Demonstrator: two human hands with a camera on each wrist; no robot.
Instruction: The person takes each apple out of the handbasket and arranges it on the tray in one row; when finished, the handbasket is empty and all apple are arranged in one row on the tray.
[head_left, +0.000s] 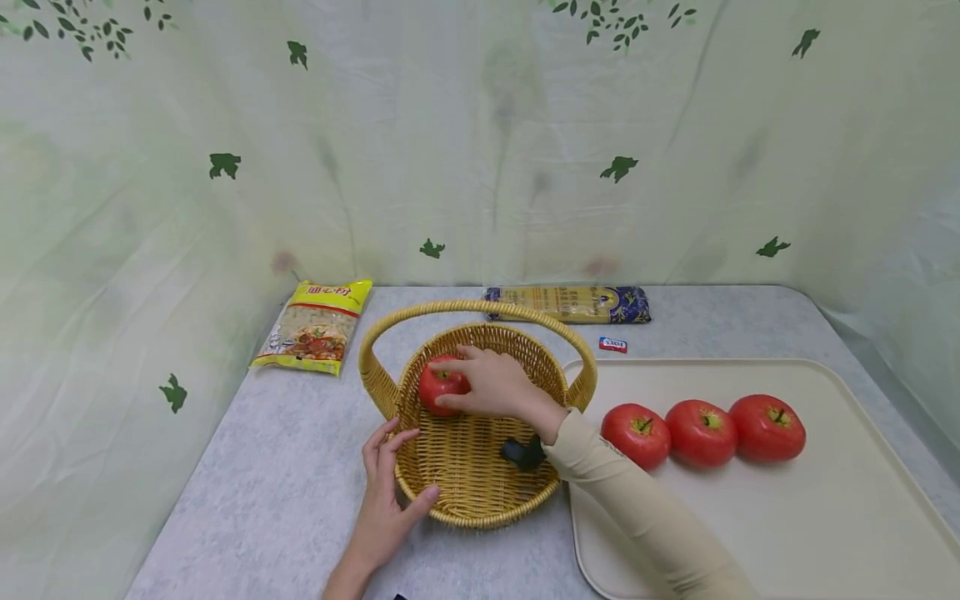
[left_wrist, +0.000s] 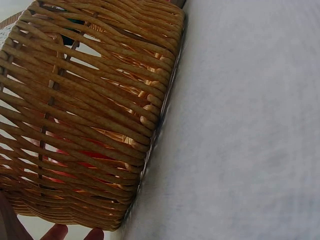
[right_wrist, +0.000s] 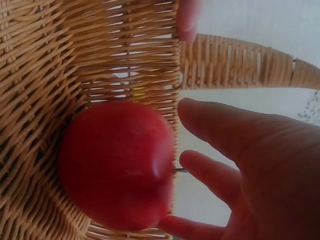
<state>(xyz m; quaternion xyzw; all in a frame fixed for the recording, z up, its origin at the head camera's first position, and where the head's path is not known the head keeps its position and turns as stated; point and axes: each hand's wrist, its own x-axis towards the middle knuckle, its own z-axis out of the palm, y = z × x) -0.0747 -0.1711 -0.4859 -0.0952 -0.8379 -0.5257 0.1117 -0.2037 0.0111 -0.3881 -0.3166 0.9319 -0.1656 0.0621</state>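
Observation:
A round wicker basket (head_left: 480, 521) with a tall arched handle stands on the table. In its left part sits a red apple (head_left: 438, 390), stem up. Over this apple reaches my right hand (head_left: 491, 383), its fingers spread loosely around the top. The right wrist view shows a gap between the thumb and the apple (right_wrist: 117, 165), with one fingertip right at its edge. My left hand (head_left: 386, 500) rests against the basket's near left side, fingers and thumb spread along the rim. In the left wrist view its fingertips (left_wrist: 55, 232) show below the wicker wall (left_wrist: 90, 115).
On the right lies a beige tray (head_left: 750, 533) bearing three red apples (head_left: 701, 433) in a row. A yellow food packet (head_left: 315, 327) lies at the back left. Behind the basket are a long noodle packet (head_left: 570, 304) and a small red-and-blue packet (head_left: 612, 344).

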